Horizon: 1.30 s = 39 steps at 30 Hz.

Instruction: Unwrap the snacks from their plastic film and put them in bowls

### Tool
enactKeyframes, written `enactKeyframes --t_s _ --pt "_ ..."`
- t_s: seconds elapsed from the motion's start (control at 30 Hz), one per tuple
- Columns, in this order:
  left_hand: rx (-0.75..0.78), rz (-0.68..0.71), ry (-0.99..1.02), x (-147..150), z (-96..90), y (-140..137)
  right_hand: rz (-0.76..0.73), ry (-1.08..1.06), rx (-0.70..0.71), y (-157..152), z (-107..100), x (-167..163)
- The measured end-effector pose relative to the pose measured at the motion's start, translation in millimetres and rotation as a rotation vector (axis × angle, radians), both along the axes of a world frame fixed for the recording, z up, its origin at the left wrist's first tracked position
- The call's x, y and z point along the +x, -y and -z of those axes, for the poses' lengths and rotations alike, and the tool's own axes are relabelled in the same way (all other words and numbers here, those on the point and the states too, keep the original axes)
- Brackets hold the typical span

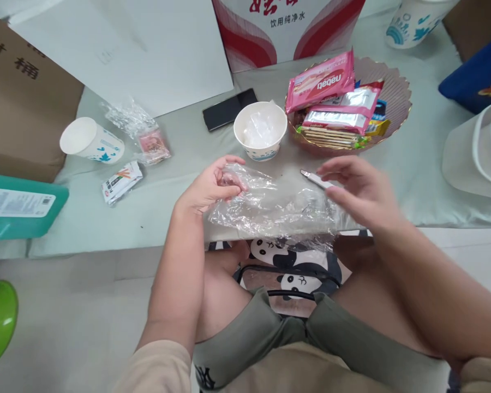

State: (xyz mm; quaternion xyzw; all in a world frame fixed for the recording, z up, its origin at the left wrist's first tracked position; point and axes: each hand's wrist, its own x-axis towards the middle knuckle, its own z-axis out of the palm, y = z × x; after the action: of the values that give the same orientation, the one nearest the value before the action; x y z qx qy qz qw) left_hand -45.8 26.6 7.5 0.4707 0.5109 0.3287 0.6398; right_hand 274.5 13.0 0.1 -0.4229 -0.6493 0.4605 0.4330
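Observation:
My left hand (215, 188) pinches a clear plastic bag (270, 210), which spreads crumpled across the table's front edge and hangs over it. Something small and pinkish (234, 179) shows through the plastic at its fingertips. A slim white tool with a metal tip (316, 179) sits between the thumb and fingers of my right hand (358, 185), its tip pointing left; its exact kind is unclear. Just beyond the bag stands a paper bowl (261, 134) with clear plastic inside.
Behind the bowl lies a black phone (229, 109). A scalloped basket (396, 98) holds pink wafer packs (321, 82) and other snacks. At left are a tipped paper cup (92, 141), a white snack packet (121, 183) and a wrapped pink packet (153, 144). White containers (470, 153) stand right.

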Motion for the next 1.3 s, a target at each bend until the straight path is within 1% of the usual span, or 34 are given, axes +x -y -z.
enactKeyframes --t_s 0.1,0.2,0.27,0.3,0.37,0.43,0.47,0.5,0.53,0.6,0.67,0.7,0.8,0.9,1.0,1.1,1.2,1.3 --pt "0.008 0.12 0.014 9 -7.1 -1 -0.223 0.175 -0.034 -12 2 -26" --pt "0.019 0.201 0.021 12 -13.0 0 -0.337 0.362 -0.041 -18 3 -45" --pt "0.047 0.164 0.034 9 -15.4 2 -0.388 0.426 -0.024 -17 3 -51" --pt "0.076 0.103 0.064 7 -15.7 3 -0.406 0.416 -0.019 -16 2 -51" --pt "0.141 -0.073 0.156 5 -14.7 6 -0.373 0.335 -0.028 -12 -1 -50" --pt "0.159 -0.227 0.262 8 -11.3 9 -0.246 0.227 -0.067 -8 -2 -48" --pt "0.143 -0.257 0.305 12 -8.7 11 -0.18 0.179 -0.098 -7 -3 -47" --pt "0.115 -0.243 0.336 17 -5.5 14 -0.127 0.134 -0.134 -6 -3 -46" --pt "0.085 -0.19 0.358 23 -2.0 16 -0.09 0.092 -0.171 -5 -2 -45" --pt "0.04 -0.034 0.356 36 5.7 19 -0.058 0.012 -0.233 -5 0 -44" --pt "0.007 0.076 0.274 47 13.0 20 -0.043 -0.046 -0.271 -4 3 -43" --pt "-0.008 0.09 0.218 51 15.9 19 -0.037 -0.059 -0.281 -4 5 -42" --pt "-0.032 0.041 0.101 56 21.4 17 -0.032 -0.045 -0.29 -3 11 -37" --pt "-0.033 -0.008 0.123 54 22.0 15 -0.073 -0.051 -0.266 -3 16 -31" --pt "-0.042 -0.052 0.157 51 21.1 14 -0.145 -0.091 -0.192 -4 16 -25" --pt "-0.011 -0.097 0.139 47 21.8 13 -0.216 -0.012 -0.081 -5 12 -20" --pt "0.02 -0.099 0.139 44 23.9 10 -0.203 0.08 -0.043 -7 10 -17" --pt "0.079 -0.11 0.138 45 26.1 9 -0.151 0.044 -0.088 -8 13 -16"
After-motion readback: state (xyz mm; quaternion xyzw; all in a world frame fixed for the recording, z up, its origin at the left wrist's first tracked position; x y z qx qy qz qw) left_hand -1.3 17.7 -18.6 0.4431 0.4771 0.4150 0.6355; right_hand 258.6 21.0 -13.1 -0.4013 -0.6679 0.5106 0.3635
